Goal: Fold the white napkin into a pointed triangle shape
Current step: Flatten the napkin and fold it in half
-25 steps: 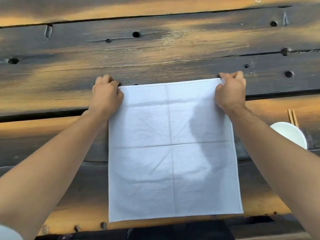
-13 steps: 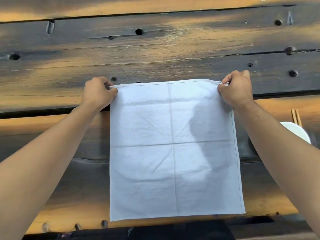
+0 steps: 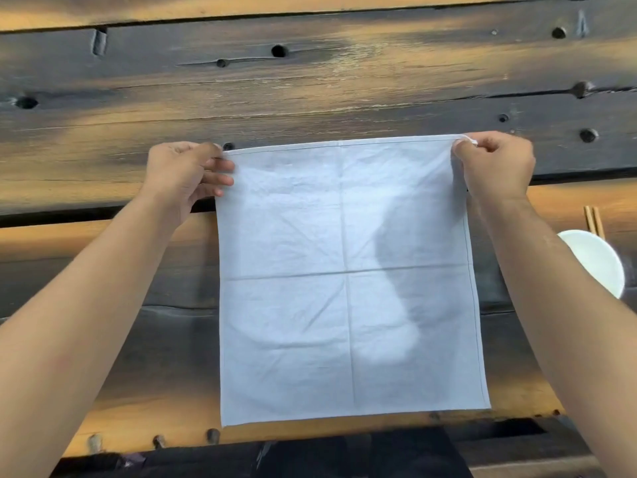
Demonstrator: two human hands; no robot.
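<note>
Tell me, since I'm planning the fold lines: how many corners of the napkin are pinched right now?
2: the far-left corner in the left hand and the far-right corner in the right hand. The napkin's two near corners lie free on the table.

The right forearm hides part of the white bowl (image 3: 598,262).

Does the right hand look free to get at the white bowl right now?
Probably not yet: the right hand is pinching the napkin's far right corner. The white bowl sits beside that forearm with nothing between them, so letting go should clear the way.
</note>
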